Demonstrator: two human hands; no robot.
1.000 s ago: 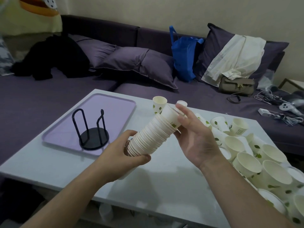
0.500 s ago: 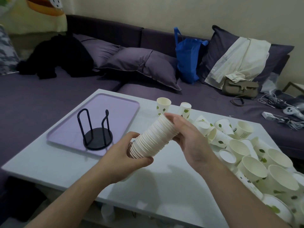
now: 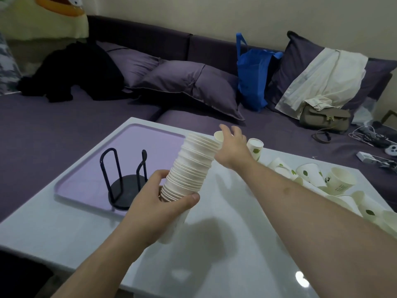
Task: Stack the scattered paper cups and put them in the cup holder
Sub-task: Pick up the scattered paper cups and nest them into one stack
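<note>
Over white table [image 3: 225, 244], left hand [image 3: 154, 203] gripping cup stack [image 3: 191, 166]; right hand [image 3: 232, 147] seemingly around single cup [image 3: 218, 136].

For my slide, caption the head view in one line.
Left hand grips a tall stack of paper cups while right hand reaches for a single cup beyond the empty cup holder.

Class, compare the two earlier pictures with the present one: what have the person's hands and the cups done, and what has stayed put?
The right hand let go of the top of the cup stack and reached away to a single cup standing at the table's far edge. The stack tilted more upright. The left hand still grips its lower end. The cup holder stays empty on the purple tray.
</note>
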